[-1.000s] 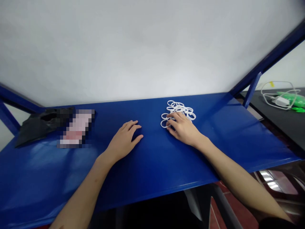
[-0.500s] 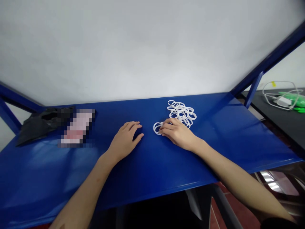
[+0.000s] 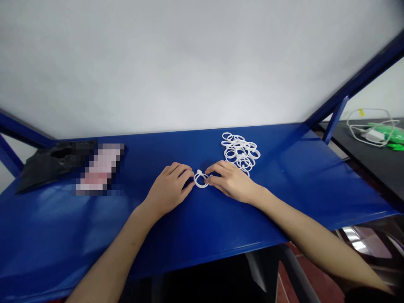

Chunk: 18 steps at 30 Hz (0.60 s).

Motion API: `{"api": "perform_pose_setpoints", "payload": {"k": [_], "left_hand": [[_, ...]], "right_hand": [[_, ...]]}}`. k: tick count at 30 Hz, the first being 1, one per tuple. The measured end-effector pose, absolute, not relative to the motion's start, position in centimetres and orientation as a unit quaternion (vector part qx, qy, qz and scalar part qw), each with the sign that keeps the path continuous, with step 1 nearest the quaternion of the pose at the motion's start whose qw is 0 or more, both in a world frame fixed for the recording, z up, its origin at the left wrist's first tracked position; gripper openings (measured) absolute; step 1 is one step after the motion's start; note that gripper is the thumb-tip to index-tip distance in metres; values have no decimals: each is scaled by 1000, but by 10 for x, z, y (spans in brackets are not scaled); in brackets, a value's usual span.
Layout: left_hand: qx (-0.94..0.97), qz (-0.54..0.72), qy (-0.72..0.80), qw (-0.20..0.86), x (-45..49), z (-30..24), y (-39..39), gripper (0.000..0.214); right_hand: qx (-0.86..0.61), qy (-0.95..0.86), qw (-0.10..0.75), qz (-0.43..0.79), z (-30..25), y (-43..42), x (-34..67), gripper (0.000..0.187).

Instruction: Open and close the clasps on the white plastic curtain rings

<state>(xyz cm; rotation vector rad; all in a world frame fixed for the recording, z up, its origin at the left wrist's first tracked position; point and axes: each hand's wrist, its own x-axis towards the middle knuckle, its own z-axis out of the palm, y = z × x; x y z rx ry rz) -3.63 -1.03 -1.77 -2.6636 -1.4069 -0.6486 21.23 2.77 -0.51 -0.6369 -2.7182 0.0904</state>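
Observation:
A single white plastic ring (image 3: 200, 179) lies on the blue shelf (image 3: 202, 219) between my two hands. My right hand (image 3: 232, 182) pinches the ring's right side with thumb and fingertips. My left hand (image 3: 170, 189) rests palm down beside it, its fingertips touching the ring's left side. A pile of several more white rings (image 3: 240, 150) sits just behind my right hand.
A black bag (image 3: 47, 164) and a blurred pinkish item (image 3: 99, 170) lie at the shelf's back left. Blue frame bars (image 3: 353, 80) rise at both sides. To the right, a dark table (image 3: 375, 160) holds a white cable with charger (image 3: 372, 134) and green things (image 3: 391, 135).
My right hand drew one ring out of the pile and slid it left to the middle. My left hand shifted slightly right to meet the ring.

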Motion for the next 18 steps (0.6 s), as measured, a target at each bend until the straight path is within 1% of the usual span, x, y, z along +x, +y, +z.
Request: {"api": "perform_pose_setpoints", "payload": {"k": [4, 7, 8, 13, 18], "left_hand": [[-869, -189, -456, 22, -39, -18, -11, 18], [-867, -203, -455, 15, -37, -17, -13, 34], [-870, -204, -449, 10, -37, -17, -14, 36], [-887, -200, -416, -22, -36, -16, -14, 22], [-881, -208, -423, -35, -35, -19, -12, 20]], "right_hand": [[-231, -958, 169, 28, -7, 28, 213, 26], [-225, -961, 161, 30, -7, 28, 212, 25], [-225, -961, 159, 34, -7, 28, 212, 25], [-250, -951, 171, 57, -5, 30, 214, 30], [-373, -902, 217, 25, -2, 38, 225, 30]]}}
